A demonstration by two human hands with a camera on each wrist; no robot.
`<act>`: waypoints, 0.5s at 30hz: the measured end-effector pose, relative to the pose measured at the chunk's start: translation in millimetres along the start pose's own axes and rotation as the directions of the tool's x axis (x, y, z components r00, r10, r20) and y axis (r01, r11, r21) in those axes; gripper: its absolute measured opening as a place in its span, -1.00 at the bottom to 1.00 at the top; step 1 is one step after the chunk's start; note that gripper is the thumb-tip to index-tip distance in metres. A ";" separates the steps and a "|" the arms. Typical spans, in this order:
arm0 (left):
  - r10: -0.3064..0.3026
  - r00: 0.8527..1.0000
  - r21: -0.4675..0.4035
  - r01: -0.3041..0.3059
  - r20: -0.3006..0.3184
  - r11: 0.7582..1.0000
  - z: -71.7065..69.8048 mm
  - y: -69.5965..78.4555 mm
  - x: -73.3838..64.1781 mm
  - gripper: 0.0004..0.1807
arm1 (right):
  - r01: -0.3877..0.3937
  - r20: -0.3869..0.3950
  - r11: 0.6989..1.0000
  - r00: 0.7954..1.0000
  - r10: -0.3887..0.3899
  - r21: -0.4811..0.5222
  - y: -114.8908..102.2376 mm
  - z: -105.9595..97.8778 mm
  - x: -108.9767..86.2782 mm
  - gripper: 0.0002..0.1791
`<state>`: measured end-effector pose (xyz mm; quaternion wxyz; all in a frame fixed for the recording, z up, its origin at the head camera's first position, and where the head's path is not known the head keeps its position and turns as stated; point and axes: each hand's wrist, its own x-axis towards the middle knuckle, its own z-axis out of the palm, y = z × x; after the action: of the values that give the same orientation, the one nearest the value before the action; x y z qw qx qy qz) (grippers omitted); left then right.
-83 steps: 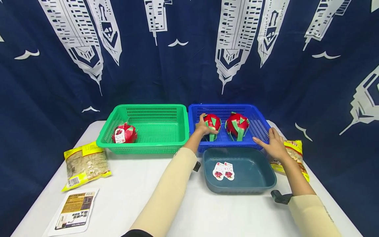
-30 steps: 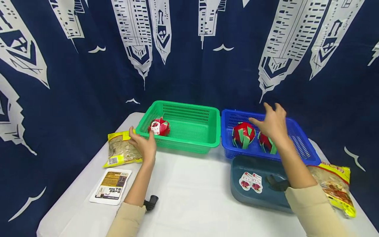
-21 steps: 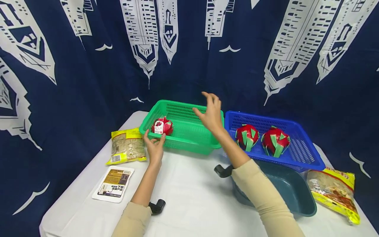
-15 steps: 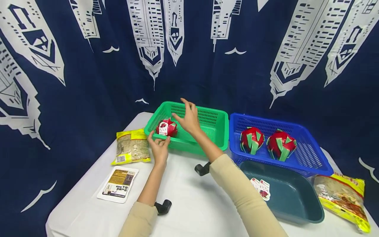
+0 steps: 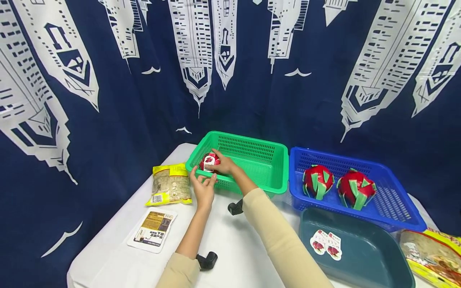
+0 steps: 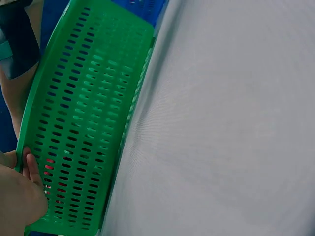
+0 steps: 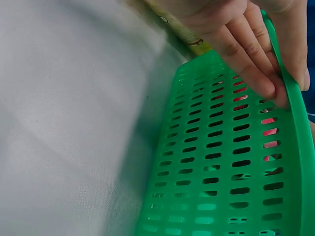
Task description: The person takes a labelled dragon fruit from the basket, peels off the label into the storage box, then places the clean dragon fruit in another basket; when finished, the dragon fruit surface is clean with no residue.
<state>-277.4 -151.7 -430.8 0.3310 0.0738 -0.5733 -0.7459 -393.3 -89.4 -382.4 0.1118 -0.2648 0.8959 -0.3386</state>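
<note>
Inside the green basket (image 5: 264,170), at its left end, lies a red dragon fruit (image 5: 209,159) with a white label. My right hand (image 5: 227,165) reaches over the front rim and holds this fruit, thumb across its front and index finger behind, partly covering it. With the thumb over the front rim and fingers against the outer wall, my left hand (image 5: 203,192) grips the basket; both wrist views show this grip on the perforated wall (image 6: 74,118). The fruit shows only as red through the slots (image 7: 269,132) in the right wrist view.
Right of it stands a blue basket (image 5: 390,200) with two dragon fruits (image 5: 318,182). A dark teal tub (image 5: 363,252) in front holds two fruit stickers (image 5: 325,244). Yellow food bags (image 5: 171,185) lie at both sides, and a flat white packet (image 5: 153,230) lies front left.
My left hand left the blue basket and took the green basket's front rim. My right hand crossed leftward and lowered onto the labelled dragon fruit. The head view turned left.
</note>
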 end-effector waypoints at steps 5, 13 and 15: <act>-0.001 1.000 -0.007 0.001 0.015 1.000 0.5 -3.4 -3.1 -0.20 | -0.004 -0.004 0.991 1.000 0.005 0.136 8.4 2.7 -1.8 -0.10; 0.034 0.999 -0.016 -0.034 0.013 0.999 -0.3 -3.2 -2.4 -0.21 | -0.030 -0.014 0.927 0.999 0.038 0.373 11.5 -0.4 -5.3 -0.15; 0.043 0.999 -0.030 -0.042 0.014 0.999 0.2 -3.3 -1.8 -0.20 | -0.035 -0.014 0.911 0.999 0.045 0.410 12.0 -2.8 -6.8 -0.15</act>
<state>-277.5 -150.2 -434.2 0.3436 0.0513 -0.5659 -0.7477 -393.5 -76.5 -388.2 0.1612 -0.2132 0.8116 -0.5195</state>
